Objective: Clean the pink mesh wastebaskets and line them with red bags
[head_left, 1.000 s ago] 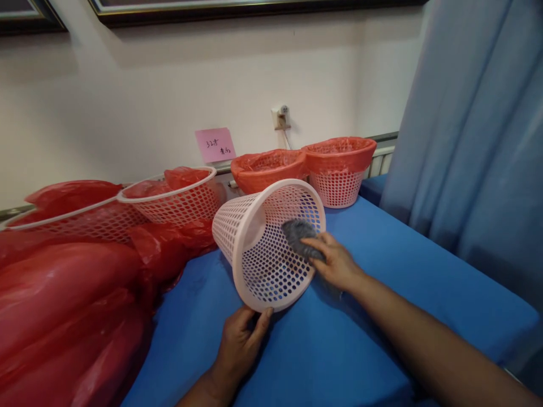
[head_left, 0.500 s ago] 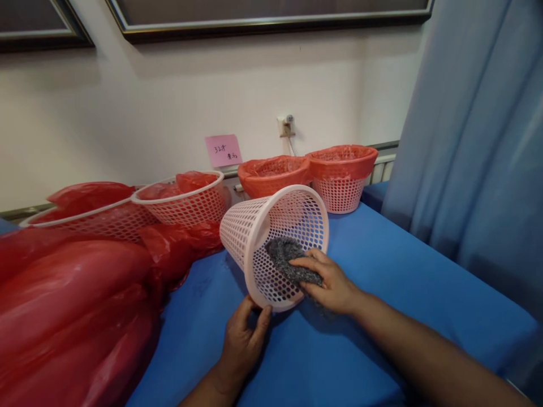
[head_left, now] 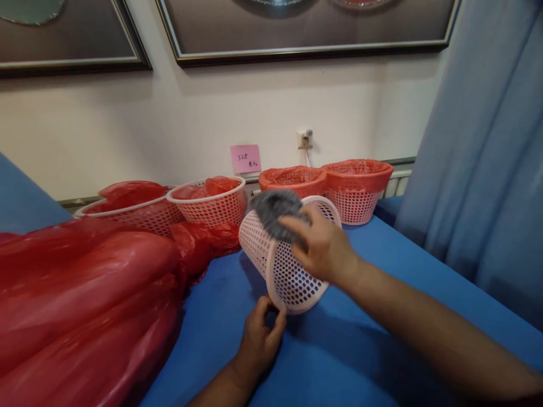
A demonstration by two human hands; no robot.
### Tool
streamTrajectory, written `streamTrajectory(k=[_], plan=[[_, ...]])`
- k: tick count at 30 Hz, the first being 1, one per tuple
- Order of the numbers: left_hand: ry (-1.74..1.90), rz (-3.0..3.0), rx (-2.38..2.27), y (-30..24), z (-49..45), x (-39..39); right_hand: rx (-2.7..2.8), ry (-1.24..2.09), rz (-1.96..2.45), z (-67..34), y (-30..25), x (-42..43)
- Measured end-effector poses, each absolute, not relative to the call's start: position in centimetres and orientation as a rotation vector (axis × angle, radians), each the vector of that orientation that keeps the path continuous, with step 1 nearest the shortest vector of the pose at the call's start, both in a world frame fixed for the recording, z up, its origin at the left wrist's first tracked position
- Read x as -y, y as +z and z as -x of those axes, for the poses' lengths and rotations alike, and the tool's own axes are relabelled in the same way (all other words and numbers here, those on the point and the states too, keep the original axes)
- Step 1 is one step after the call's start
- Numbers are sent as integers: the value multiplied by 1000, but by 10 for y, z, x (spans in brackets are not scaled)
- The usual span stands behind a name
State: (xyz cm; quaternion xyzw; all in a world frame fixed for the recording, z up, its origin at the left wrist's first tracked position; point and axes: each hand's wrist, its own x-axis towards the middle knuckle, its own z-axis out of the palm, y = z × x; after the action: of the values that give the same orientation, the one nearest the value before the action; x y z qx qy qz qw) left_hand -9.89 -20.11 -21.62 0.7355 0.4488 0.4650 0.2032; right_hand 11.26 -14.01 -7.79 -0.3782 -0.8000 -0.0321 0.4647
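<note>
A pale pink perforated plastic basket [head_left: 283, 270] lies on its side on the blue table [head_left: 356, 350], its mouth turned toward me and to the right. My left hand [head_left: 262, 334] pinches the basket's lower rim from below. My right hand [head_left: 319, 246] is closed on a grey cloth [head_left: 274, 210] and presses it on the top of the basket's outer wall, near the base.
Red plastic bags [head_left: 80, 299] are heaped on the left. Along the wall stand two pink baskets with loose red bags [head_left: 207, 198] and two lined with red bags [head_left: 358, 186]. A pink note [head_left: 245, 158] hangs on the wall. A blue curtain [head_left: 487, 158] hangs at the right.
My right hand has lifted the grey cloth from inside the basket's mouth to the top of its outer wall. The view has tilted up. My left hand stays on the rim.
</note>
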Motion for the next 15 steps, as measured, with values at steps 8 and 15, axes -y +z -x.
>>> streamTrajectory(k=[8,15], plan=[[1238,-1981,-1127,-215,101,203,1294,536,1637,-204,-149,68],[1287,-1941,-1098,-220,98,197,1521,849,1592,-168,-241,142]])
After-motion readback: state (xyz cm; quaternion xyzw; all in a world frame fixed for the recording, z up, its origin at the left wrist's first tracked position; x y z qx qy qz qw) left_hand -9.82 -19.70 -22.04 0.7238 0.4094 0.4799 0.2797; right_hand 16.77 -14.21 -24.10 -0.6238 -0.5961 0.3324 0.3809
